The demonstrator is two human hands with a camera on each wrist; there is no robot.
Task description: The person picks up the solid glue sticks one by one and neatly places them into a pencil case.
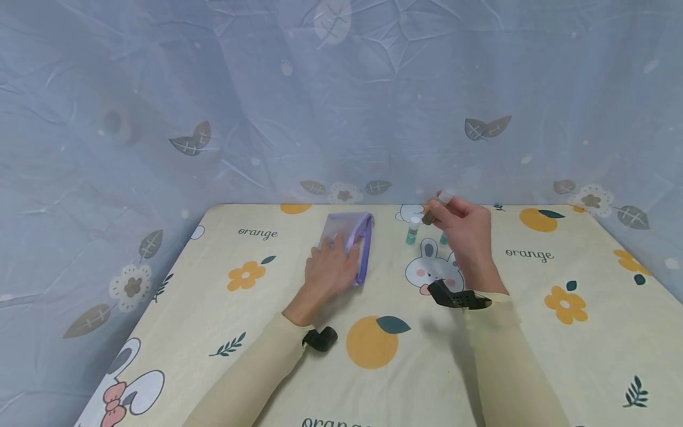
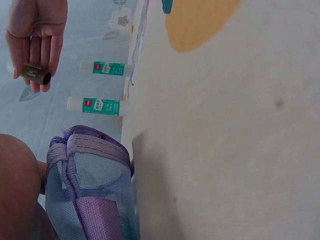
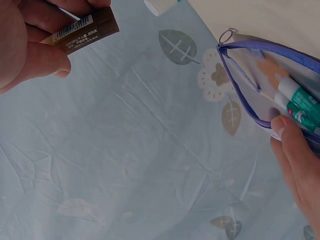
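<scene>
Purple-edged mesh pouch [image 1: 365, 255] on the patterned surface [image 1: 427, 385]. Head view: left hand [image 1: 333, 267] over the pouch; right hand [image 1: 464, 228] holds a brown tube [image 1: 428, 217], close by two upright green glue sticks [image 1: 411, 235]. Left wrist view: tube in the fingers, well apart from the pouch. Right wrist view: zip open — left thumb and fingers pinch the rim; more green sticks [image 3: 306, 102] inside. Step in hand, probably: readying the tube while the mouth is held apart. Next move would call for lining it up with that gap — rim kept wide.
</scene>
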